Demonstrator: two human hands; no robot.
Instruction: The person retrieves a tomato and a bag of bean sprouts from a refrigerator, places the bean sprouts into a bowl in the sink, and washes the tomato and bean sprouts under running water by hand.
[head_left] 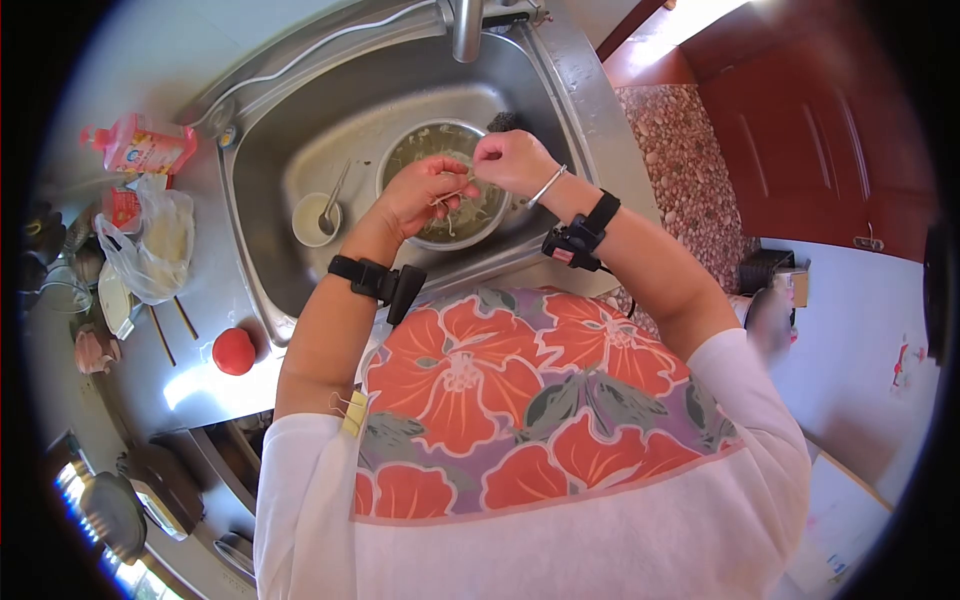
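Note:
Both hands are over a round metal bowl (pixel 436 243) that sits in the sink (pixel 290 160). The bowl holds water and many thin pale sprouts (pixel 465 215). My left hand (pixel 430 193) is curled, palm partly up, around a few sprouts that stick out between its fingers. Close beside it, above the bowl's right part, my right hand (pixel 512 162) is pinched at the fingertips, and what lies between them is too small to make out.
A small pale bowl (pixel 305 225) with a spoon (pixel 337 195) stands left in the sink. The faucet (pixel 467 35) is above. On the left counter are a tomato (pixel 234 351), chopsticks (pixel 160 335), a plastic bag (pixel 160 245) and a pink bottle (pixel 147 145).

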